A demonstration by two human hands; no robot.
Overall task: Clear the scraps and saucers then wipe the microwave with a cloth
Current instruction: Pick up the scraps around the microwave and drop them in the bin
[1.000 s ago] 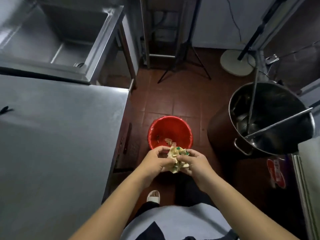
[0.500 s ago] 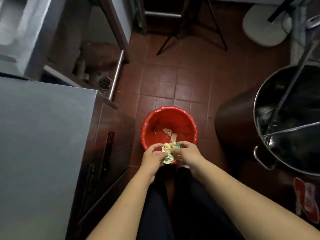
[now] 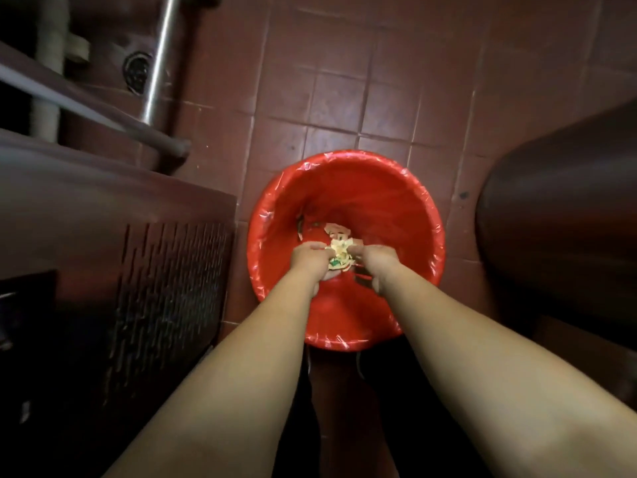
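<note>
- Far left: dark cabinet side with a slotted vent panel (image 3: 172, 288), in shadow; detail hard to read.
- Upper left: steel legs and rails (image 3: 159, 60) of a frame over the red-brown tiled floor (image 3: 344, 91); a round floor drain (image 3: 137, 72) sits just beside the upright leg.
- Centre: red bin (image 3: 344, 174) on the floor, lined with a clear plastic bag whose edge folds over the rim. A few pale scraps (image 3: 336, 230) lie at the bottom.
- Left hand (image 3: 308, 262) reaches down inside the bin mouth, fingers curled, gripping the left side of a crumpled wad.
- Crumpled wad of scraps (image 3: 339, 253): pale yellow-cream with a bit of green, held between both hands, low inside the bin above the loose scraps. Whether it touches the bin floor cannot be told.
- Right hand (image 3: 377, 263) also inside the bin, fingers curled, pinching the right side of the same wad. Both forearms run down from the lower frame edge.
- Below the bin: dark trousers and the floor between the person's legs, dim.
- Right: large dark rounded vessel (image 3: 558, 215) standing just beside the bin; only its outer wall shows.
</note>
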